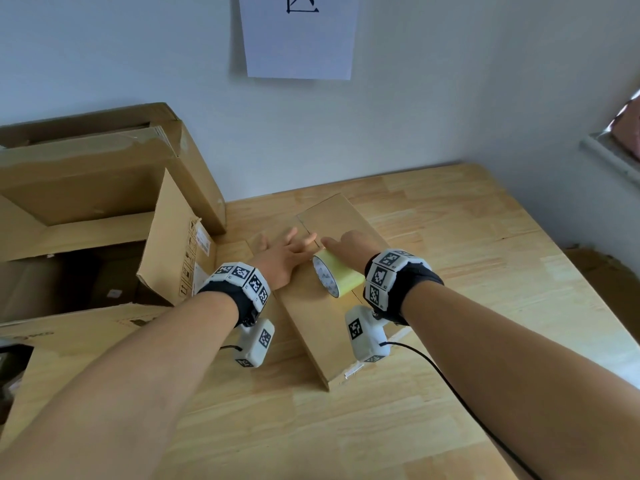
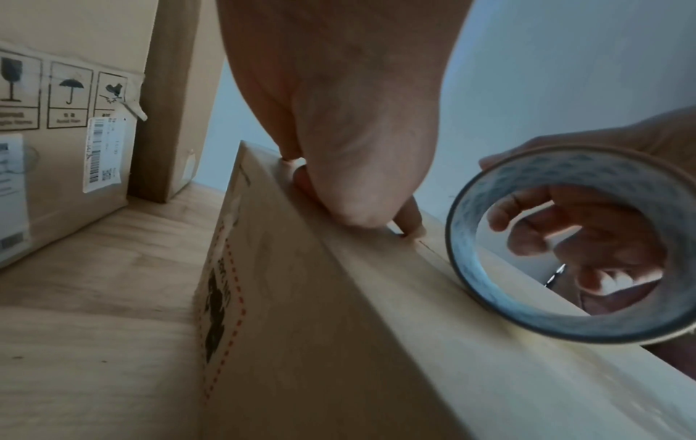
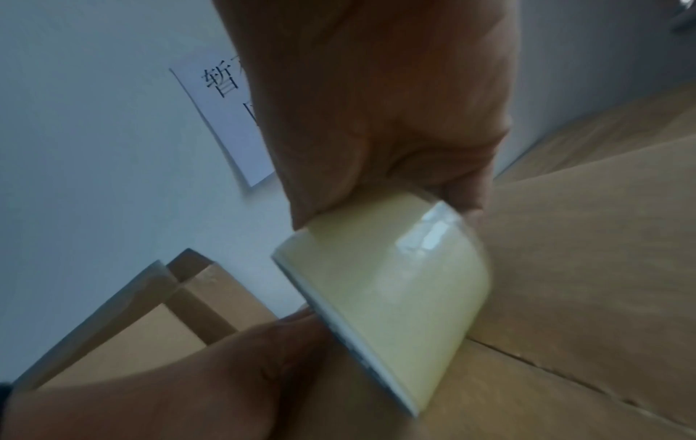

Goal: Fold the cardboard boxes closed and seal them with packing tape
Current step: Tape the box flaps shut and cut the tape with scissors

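Observation:
A small closed cardboard box (image 1: 332,220) (image 2: 339,342) (image 3: 583,268) lies on the wooden table (image 1: 450,254). My left hand (image 1: 282,252) (image 2: 339,119) lies flat on its top, fingers straight, pressing beside the centre seam. My right hand (image 1: 349,245) (image 3: 376,104) grips a roll of yellowish packing tape (image 1: 334,275) (image 2: 565,247) (image 3: 388,291), fingers curled through its core. The roll stands on edge on the box top along the seam, just right of the left hand. Whether tape is stuck down behind it is unclear.
A large open cardboard box (image 1: 86,220) with shipping labels (image 2: 101,154) stands at the left, another tall one (image 1: 194,161) behind it against the wall. A paper sheet (image 1: 299,36) hangs on the wall. Bare tabletop lies to the right and front. Cables trail from both wrist cameras.

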`<state>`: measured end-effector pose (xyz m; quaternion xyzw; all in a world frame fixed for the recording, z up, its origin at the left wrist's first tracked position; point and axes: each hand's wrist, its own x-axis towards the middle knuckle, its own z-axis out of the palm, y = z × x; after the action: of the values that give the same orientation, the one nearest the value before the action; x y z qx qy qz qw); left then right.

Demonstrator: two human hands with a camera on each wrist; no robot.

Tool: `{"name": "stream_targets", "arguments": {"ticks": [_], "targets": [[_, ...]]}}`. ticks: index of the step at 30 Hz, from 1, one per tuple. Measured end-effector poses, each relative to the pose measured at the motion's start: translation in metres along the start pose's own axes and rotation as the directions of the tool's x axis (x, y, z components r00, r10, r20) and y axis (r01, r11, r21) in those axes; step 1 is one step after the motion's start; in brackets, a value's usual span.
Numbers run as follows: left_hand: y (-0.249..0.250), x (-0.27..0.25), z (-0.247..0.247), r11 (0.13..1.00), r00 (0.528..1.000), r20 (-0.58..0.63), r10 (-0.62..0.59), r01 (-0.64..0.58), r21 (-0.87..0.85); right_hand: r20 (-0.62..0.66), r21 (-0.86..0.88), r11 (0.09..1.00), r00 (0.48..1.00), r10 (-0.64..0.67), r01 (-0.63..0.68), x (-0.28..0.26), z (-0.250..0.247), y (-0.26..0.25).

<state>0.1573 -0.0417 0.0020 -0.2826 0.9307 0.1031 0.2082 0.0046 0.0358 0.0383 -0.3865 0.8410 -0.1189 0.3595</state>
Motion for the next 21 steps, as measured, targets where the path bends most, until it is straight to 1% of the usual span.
{"name": "stream_targets", "arguments": {"ticks": [3, 4, 7, 9, 10, 11, 13, 14, 15, 16, 19, 21], "targets": [[0.001, 0.0, 0.001, 0.999, 0.999, 0.007, -0.033, 0.034, -0.019, -0.087, 0.139, 0.989, 0.994, 0.062, -0.05, -0.002, -0.004, 0.01], [0.002, -0.001, 0.001, 0.999, 0.999, 0.007, -0.047, 0.047, -0.026, -0.078, 0.159, 0.984, 0.993, 0.093, -0.08, -0.001, -0.005, 0.01], [0.006, -0.001, 0.0, 0.995, 0.997, -0.005, -0.075, 0.074, -0.062, 0.007, 0.136, 0.969, 0.978, 0.207, -0.206, 0.004, -0.005, 0.006], [0.009, -0.004, 0.003, 0.985, 0.991, 0.007, -0.13, 0.13, -0.117, 0.016, 0.127, 0.965, 0.973, 0.231, -0.231, 0.008, -0.005, 0.005], [0.009, -0.005, 0.007, 0.97, 0.984, 0.001, -0.18, 0.177, -0.167, 0.015, 0.128, 0.965, 0.973, 0.231, -0.231, 0.009, -0.004, 0.006], [0.008, -0.008, 0.011, 0.944, 0.969, -0.016, -0.247, 0.237, -0.231, 0.021, 0.13, 0.965, 0.973, 0.228, -0.229, 0.009, -0.004, 0.006], [0.002, -0.016, 0.014, 0.842, 0.911, -0.009, -0.413, 0.378, -0.385, 0.022, 0.137, 0.964, 0.974, 0.227, -0.228, 0.01, -0.002, 0.005], [0.0, -0.021, 0.013, 0.788, 0.883, 0.022, -0.468, 0.428, -0.443, 0.018, 0.137, 0.965, 0.975, 0.223, -0.224, 0.011, 0.0, 0.005], [0.001, -0.025, 0.011, 0.753, 0.871, 0.044, -0.489, 0.447, -0.484, 0.016, 0.136, 0.967, 0.976, 0.216, -0.216, 0.009, 0.0, 0.004], [0.003, -0.028, 0.009, 0.746, 0.874, 0.038, -0.485, 0.436, -0.504, 0.011, 0.131, 0.97, 0.979, 0.205, -0.205, 0.008, 0.002, 0.003], [0.015, -0.028, 0.005, 0.798, 0.906, -0.055, -0.421, 0.341, -0.498, -0.001, 0.098, 0.976, 0.981, 0.194, -0.193, 0.006, 0.003, 0.002], [0.02, -0.026, 0.001, 0.826, 0.917, -0.049, -0.397, 0.333, -0.454, 0.01, 0.057, 0.979, 0.981, 0.194, -0.195, 0.004, 0.005, 0.001]]}}
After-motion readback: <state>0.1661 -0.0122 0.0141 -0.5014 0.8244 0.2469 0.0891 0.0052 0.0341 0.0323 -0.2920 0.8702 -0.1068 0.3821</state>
